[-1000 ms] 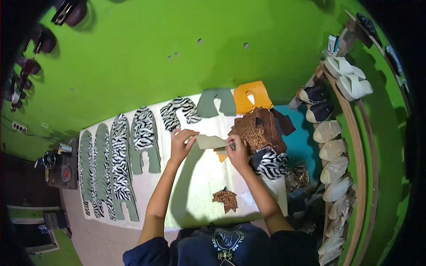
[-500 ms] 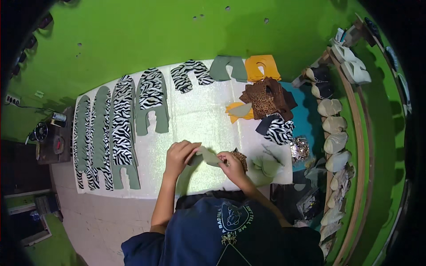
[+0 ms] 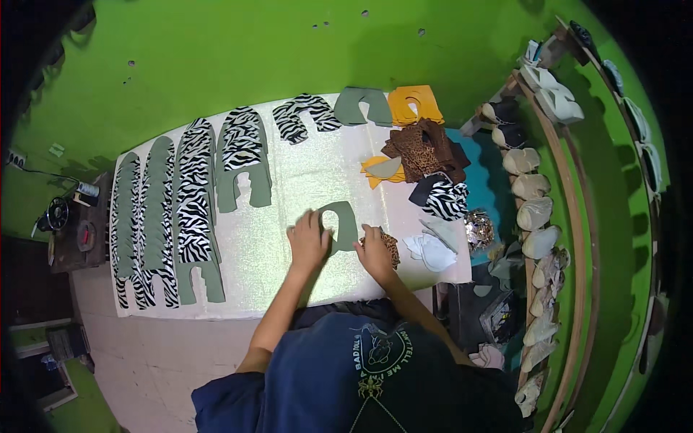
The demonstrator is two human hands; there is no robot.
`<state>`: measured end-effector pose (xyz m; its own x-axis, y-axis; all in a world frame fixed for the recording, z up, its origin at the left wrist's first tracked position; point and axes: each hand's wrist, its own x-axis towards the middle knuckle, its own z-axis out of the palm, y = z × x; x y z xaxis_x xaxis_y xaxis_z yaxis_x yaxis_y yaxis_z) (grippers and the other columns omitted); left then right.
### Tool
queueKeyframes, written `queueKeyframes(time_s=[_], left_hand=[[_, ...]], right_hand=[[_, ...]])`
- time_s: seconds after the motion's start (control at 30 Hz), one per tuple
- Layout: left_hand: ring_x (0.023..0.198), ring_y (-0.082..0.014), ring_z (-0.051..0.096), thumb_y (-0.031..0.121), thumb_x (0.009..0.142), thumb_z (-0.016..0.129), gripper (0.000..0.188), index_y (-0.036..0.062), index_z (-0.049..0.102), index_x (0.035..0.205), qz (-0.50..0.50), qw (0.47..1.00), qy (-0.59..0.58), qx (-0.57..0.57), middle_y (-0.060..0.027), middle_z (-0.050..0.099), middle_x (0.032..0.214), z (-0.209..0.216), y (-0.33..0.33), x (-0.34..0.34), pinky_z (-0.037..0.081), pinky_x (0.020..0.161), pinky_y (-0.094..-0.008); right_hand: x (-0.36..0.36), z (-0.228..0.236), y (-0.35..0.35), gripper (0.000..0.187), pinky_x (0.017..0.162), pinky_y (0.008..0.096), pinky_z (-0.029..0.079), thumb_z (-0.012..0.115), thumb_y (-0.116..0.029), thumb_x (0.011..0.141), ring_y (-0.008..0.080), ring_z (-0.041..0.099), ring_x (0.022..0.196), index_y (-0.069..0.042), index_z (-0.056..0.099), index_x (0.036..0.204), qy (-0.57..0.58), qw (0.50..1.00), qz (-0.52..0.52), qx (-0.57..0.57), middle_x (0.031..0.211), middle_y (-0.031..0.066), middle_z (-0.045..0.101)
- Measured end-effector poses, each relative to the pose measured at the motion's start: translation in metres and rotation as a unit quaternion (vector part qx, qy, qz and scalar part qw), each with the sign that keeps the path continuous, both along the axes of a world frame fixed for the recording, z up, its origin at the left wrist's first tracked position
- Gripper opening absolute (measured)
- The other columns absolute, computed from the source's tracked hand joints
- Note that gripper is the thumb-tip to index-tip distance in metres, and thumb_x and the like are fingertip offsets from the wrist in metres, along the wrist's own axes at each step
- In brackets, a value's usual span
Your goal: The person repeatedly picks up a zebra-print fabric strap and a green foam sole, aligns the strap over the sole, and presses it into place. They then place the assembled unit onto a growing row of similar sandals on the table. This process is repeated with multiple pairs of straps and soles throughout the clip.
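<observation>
On the pale, shiny table cover lies a green U-shaped cut piece, flat, with its curved end away from me. My left hand rests on its left arm, fingers spread and pointing forward. At the piece's lower right edge, my right hand has its fingers apart, with the thumb side near the green material. Just beside and partly under that hand sits a small stack of leopard-print pieces. Whether the right fingertips touch the green piece or the leopard stack, I cannot tell.
Overlapping rows of green and zebra-print pieces cover the table's left side. Green, orange and brown leopard stacks lie at the far right. Whitish pieces are near right. Shoe forms line a rack.
The green piece, held bent between both hands before, now lies flat on the table. My hands have lowered and let it spread out. At near right, whitish pieces show where green ones did.
</observation>
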<state>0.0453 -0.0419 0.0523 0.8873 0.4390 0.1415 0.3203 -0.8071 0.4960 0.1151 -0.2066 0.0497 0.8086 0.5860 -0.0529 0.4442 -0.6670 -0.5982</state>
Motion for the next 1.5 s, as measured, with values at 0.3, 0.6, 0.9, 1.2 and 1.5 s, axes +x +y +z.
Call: queueKeyframes(time_s=[0.3,0.6,0.9,1.2,1.5], left_hand=[[0.132,-0.0312,0.023,0.039,0.082,0.054,0.073,-0.0015,0.025,0.136,-0.060,0.993,0.081,0.063,-0.0190,0.023,0.143,-0.042,-0.019,-0.033,0.015,0.101,-0.0605],[0.133,-0.0329,0.021,0.034,0.087,0.049,0.063,0.0028,0.027,0.137,-0.136,0.976,0.120,0.123,-0.0174,0.020,0.144,-0.037,0.015,-0.044,0.013,0.101,-0.0617],[0.132,-0.0333,0.024,0.018,0.085,0.050,0.052,0.0028,0.035,0.132,-0.107,0.980,0.081,0.149,-0.0167,0.026,0.142,-0.033,0.023,-0.035,0.014,0.100,-0.0640],[0.127,-0.0340,0.031,0.021,0.084,0.049,0.046,0.0052,0.042,0.127,-0.184,0.981,-0.009,0.062,-0.0157,0.034,0.138,-0.007,-0.025,0.001,0.019,0.101,-0.0586],[0.109,-0.0269,0.046,0.017,0.078,0.058,0.038,0.0082,0.054,0.114,-0.280,0.956,-0.078,0.036,-0.0102,0.050,0.119,0.000,-0.077,0.081,0.033,0.089,-0.0433]], right_hand=[[-0.009,-0.014,0.017,0.049,0.099,0.0468,0.028,0.057,-0.027,0.083,0.0319,0.036,0.123,-0.005,0.043,0.125,-0.132,0.974,0.178,-0.041,0.129,0.0183,0.041],[-0.012,-0.029,0.008,0.046,0.104,0.0506,0.021,0.053,-0.022,0.086,0.0283,0.031,0.129,-0.005,0.042,0.127,-0.126,0.964,0.214,-0.098,0.136,0.0166,0.035],[-0.008,-0.036,0.005,0.036,0.105,0.0503,0.019,0.048,-0.015,0.088,0.0280,0.032,0.128,-0.002,0.047,0.122,-0.151,0.964,0.198,-0.091,0.135,0.0164,0.038],[-0.001,-0.018,-0.004,0.036,0.103,0.0520,0.021,0.048,-0.022,0.088,0.0292,0.036,0.125,-0.004,0.050,0.119,-0.132,0.984,0.120,-0.002,0.130,0.0154,0.044],[0.049,0.005,-0.076,0.024,0.086,0.0393,0.039,0.055,-0.015,0.082,0.0255,0.052,0.104,-0.009,0.058,0.105,-0.201,0.978,-0.059,0.027,0.111,0.0084,0.055]])
